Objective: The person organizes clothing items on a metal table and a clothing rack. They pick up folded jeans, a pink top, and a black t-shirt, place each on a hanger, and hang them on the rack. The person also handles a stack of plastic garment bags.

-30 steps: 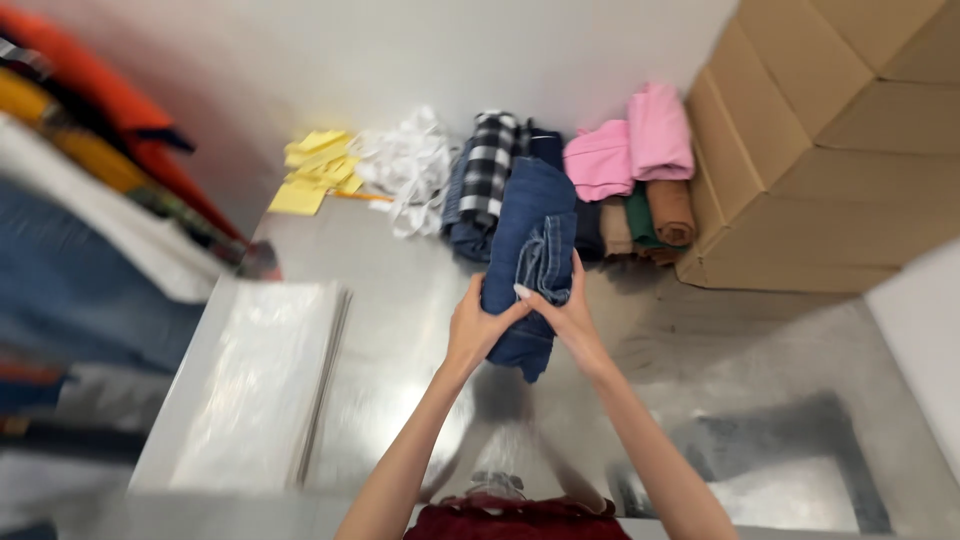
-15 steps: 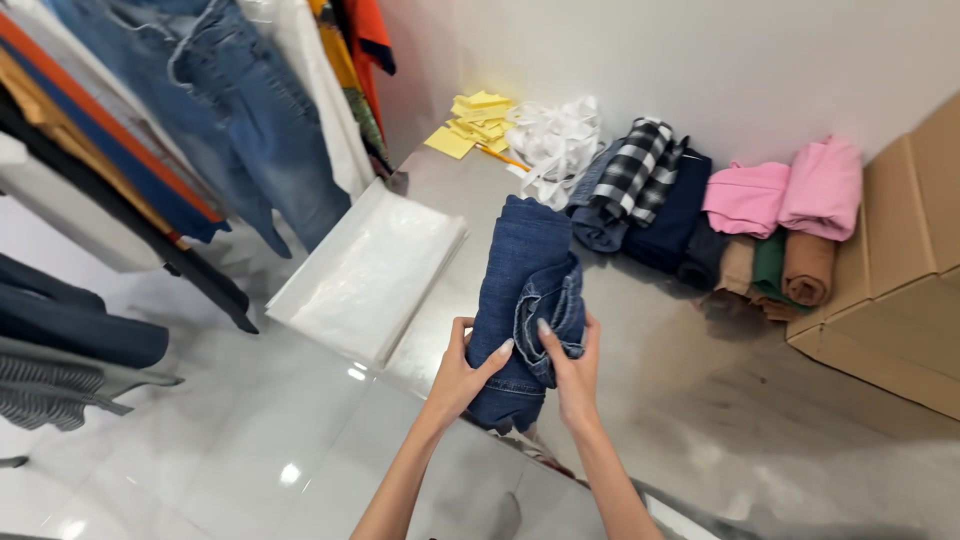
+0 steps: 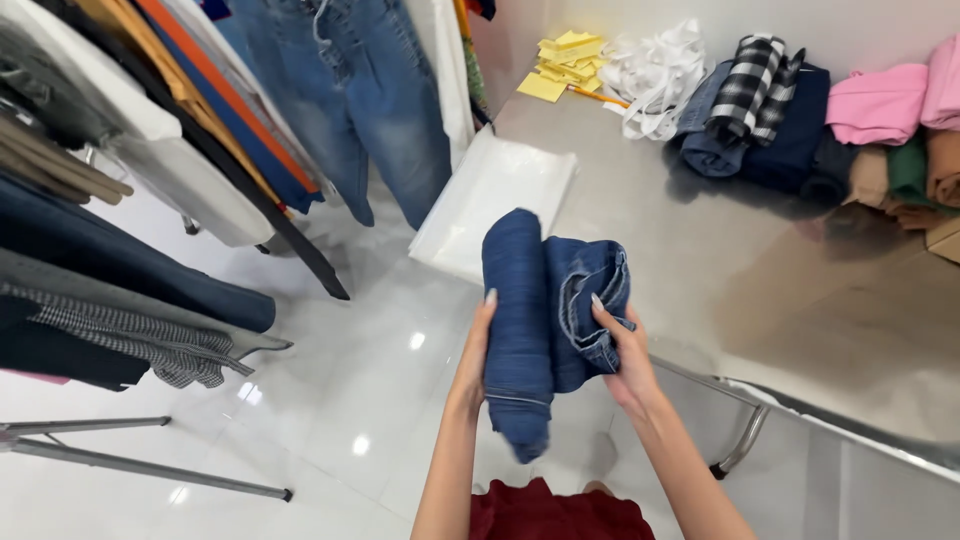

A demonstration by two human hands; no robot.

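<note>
We hold a folded pair of dark blue jeans up in front of us, off the surface and over the glossy white floor beside its edge. Our left hand presses flat along the left side of the bundle, fingers up, its grip closed on the denim. Our right hand clasps the right fold, thumb and fingertips curled over the waistband edge.

On the surface a clear plastic bag lies just behind the jeans. Farther back sit yellow paper notes, white plastic bands, a black-and-white checked garment on dark folded clothes, and pink folded clothes. Hanging jeans fill the rack on our left.
</note>
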